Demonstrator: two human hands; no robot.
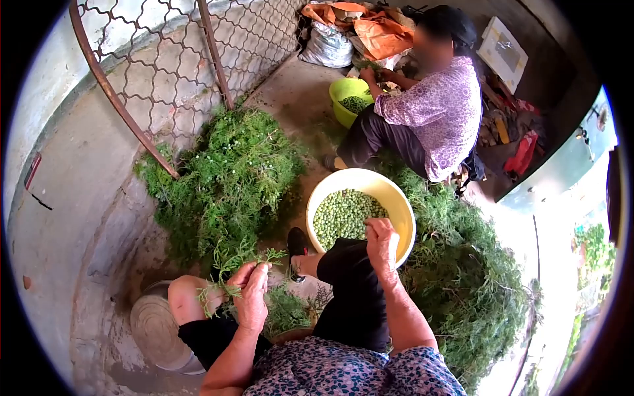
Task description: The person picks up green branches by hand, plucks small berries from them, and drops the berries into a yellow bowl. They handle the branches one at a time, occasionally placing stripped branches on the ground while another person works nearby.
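My left hand (pixel 251 296) is closed on a green conifer sprig (pixel 232 259), held above my lap with its feathery tips poking out past the fingers. My right hand (pixel 382 244) hangs over the near right part of a pale yellow basin (pixel 405 221). Its fingers are pinched together, and whatever is between them is too small to make out. Inside the basin lies a thick layer of small round green berries (pixel 343 214). The basin stands on the floor just beyond my knee.
A large heap of conifer branches (pixel 231 171) lies left, against a metal lattice (pixel 172 72); another heap (pixel 462 284) lies right. A person (pixel 429 105) sits ahead, hands above a lime-green basin (pixel 340 92). A round metal lid (pixel 157 330) is by my left knee.
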